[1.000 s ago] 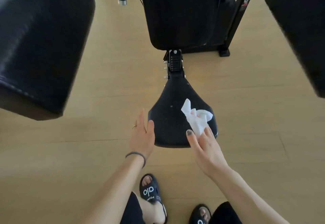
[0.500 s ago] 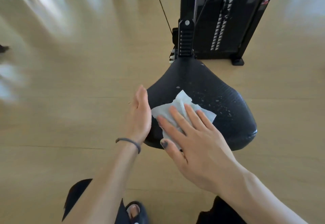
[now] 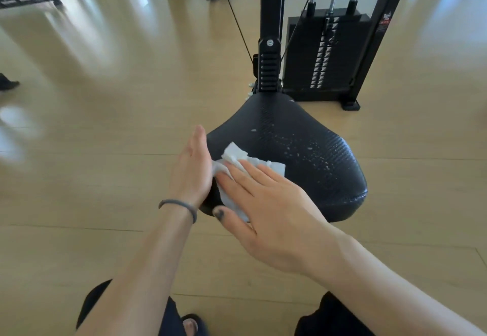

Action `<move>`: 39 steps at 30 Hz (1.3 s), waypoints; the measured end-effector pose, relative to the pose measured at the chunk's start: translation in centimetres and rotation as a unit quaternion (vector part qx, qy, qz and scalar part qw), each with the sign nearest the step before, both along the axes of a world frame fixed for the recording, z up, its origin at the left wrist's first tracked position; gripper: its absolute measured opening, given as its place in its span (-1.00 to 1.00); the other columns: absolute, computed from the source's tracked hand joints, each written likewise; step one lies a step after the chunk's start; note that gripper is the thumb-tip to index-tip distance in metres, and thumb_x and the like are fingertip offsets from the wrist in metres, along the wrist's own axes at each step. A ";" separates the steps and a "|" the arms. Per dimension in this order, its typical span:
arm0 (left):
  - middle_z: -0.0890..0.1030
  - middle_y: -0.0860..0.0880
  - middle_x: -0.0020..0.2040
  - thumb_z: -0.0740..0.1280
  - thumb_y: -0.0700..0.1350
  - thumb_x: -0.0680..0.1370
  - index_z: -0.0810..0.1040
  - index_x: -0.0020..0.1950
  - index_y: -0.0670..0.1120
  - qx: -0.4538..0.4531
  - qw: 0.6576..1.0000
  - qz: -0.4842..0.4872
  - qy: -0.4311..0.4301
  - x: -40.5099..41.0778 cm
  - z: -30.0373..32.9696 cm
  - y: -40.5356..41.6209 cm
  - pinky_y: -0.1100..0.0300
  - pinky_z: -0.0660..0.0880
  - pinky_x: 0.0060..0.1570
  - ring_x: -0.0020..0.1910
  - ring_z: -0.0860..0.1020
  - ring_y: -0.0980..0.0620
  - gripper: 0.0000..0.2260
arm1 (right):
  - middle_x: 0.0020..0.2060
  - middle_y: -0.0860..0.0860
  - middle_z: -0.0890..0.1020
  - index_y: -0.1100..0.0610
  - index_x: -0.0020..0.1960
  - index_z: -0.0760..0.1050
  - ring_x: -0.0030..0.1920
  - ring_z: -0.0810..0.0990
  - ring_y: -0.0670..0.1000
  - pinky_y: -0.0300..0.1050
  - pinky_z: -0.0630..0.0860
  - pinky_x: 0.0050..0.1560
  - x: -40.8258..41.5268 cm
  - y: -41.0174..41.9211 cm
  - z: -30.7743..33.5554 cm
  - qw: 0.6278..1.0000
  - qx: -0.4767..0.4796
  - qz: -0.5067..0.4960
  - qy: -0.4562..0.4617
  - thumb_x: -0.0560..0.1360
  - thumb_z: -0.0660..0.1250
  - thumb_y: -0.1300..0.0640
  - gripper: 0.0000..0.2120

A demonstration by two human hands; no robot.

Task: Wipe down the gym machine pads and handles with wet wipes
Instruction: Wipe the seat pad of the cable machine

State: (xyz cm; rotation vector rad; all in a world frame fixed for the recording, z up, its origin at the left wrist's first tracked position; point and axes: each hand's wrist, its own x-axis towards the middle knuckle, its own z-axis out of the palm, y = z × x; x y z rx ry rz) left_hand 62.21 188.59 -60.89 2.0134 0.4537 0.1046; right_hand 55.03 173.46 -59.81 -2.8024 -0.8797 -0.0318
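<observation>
Pressing the wet wipe [image 3: 238,167] flat under straight fingers at the seat pad's [image 3: 303,151] near-left edge, the right hand [image 3: 266,203] should sweep toward the droplets while the open left hand [image 3: 191,169] steadies the rim.

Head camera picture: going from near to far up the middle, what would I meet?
Right hand → wet wipe → black seat pad → notched seat post → weight stack.
</observation>
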 end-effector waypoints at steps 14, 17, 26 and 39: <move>0.61 0.16 0.26 -0.16 0.43 0.43 0.57 0.31 0.13 -0.070 0.997 0.012 -0.008 0.2 -0.5 0.4 0.01 0.32 0.43 0.30 0.51 0.11 -0.25 | 0.61 0.06 0.23 0.14 0.63 0.15 0.62 0.10 0.05 0.01 0.02 0.62 -1.5 1.0 -1.0 0.999 0.017 -0.012 -0.037 0.67 -0.17 -0.27 -0.30; 0.54 0.14 0.37 -0.18 0.40 0.53 0.50 0.42 0.10 -0.063 0.998 0.020 -0.003 0.2 -0.4 0.3 -0.03 0.26 0.48 0.39 0.45 0.08 -0.28 | 0.54 -0.01 0.30 0.10 0.61 0.15 0.56 0.21 0.05 -0.01 0.13 0.56 -2.8 -2.5 -0.6 0.997 0.006 -0.067 -0.026 0.68 -0.16 -0.24 -0.37; 0.56 0.10 0.08 -0.09 0.15 0.67 0.53 0.24 -0.02 0.027 0.989 0.079 -0.126 -0.4 -1.0 -0.8 0.09 0.33 0.15 0.24 0.49 -0.02 -0.53 | 0.62 0.12 0.16 0.23 0.63 0.07 0.60 0.10 0.14 0.05 0.01 0.59 -3.2 -1.1 -2.6 0.987 0.031 -0.143 -0.061 0.66 -0.23 -0.21 -0.29; 0.64 0.06 0.11 -0.08 0.08 0.66 0.58 0.14 0.02 0.069 0.982 0.076 -0.158 -0.4 -1.3 -1.3 0.16 0.32 0.01 0.17 0.55 -0.04 -0.57 | 0.50 0.20 0.38 0.29 0.55 0.27 0.51 0.30 0.26 0.15 0.00 0.60 -3.3 -2.5 -5.9 0.950 0.119 -0.254 -0.140 0.68 -0.18 -0.08 -0.36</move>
